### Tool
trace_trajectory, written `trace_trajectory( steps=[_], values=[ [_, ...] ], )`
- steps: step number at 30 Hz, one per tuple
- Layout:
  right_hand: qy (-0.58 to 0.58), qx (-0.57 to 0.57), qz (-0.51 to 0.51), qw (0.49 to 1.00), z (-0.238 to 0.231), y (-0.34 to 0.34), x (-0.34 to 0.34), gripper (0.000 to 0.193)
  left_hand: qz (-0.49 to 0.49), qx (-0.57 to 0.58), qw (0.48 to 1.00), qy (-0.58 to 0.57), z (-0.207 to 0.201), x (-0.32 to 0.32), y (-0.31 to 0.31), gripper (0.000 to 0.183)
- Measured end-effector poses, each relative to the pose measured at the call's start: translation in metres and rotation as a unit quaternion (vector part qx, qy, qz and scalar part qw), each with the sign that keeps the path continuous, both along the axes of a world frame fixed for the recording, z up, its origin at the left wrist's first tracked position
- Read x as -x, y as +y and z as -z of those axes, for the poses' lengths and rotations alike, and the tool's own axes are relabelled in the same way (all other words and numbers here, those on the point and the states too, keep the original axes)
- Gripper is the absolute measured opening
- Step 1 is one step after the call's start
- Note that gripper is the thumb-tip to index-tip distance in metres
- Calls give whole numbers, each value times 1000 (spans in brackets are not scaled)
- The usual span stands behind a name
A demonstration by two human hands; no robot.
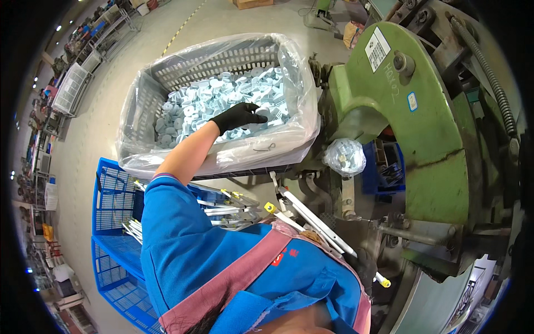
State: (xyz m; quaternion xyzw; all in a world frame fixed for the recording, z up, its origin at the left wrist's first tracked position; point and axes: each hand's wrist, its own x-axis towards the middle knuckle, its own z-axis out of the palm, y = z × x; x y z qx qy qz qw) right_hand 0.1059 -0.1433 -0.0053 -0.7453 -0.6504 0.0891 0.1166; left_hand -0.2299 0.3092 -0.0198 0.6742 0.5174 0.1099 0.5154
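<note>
My left hand (pixel 239 117), in a black glove, reaches over a heap of pale blue plastic parts (pixel 214 103) in a crate lined with clear plastic. Its thumb and forefinger are apart, with one rounded part right at the fingertips. On the lower right, my right hand (pixel 365 268), also gloved in black, is closed around white tubes (pixel 317 218) that slant across my front. Yellow caps show at tube ends. My chest and the tubes hide most of the right fingers.
A large green machine (pixel 439 139) stands on the right. Beside it hang a clear bag of small parts (pixel 345 157) and a blue bin (pixel 396 186). Blue crates (pixel 114 245) with more white tubes stand on my left. Racks (pixel 75 89) line the far left.
</note>
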Motion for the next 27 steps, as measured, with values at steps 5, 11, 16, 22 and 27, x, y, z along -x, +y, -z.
trace_trajectory(
  steps=[5, 11, 16, 22, 27],
  values=[
    [-25, -7, 0, 1000, -8, 3, 0, 11, 121, -166, 965, 163, 14, 5, 1, 44],
    [-42, -1, -81, 996, -11, -3, -27, 18, 299, -268, 885, 237, 32, 11, 1, 23],
    [-68, -36, -151, 986, -9, -16, -61, 21, 254, -178, 923, 227, 32, -6, -1, 31],
    [-67, -34, -165, 983, -5, -39, -108, 23, -53, -295, 934, 195, 11, -9, -25, 44],
    [-78, -37, -181, 980, -6, -53, -139, 20, -116, -264, 958, -5, -3, -11, -54, 46]
  ],
)
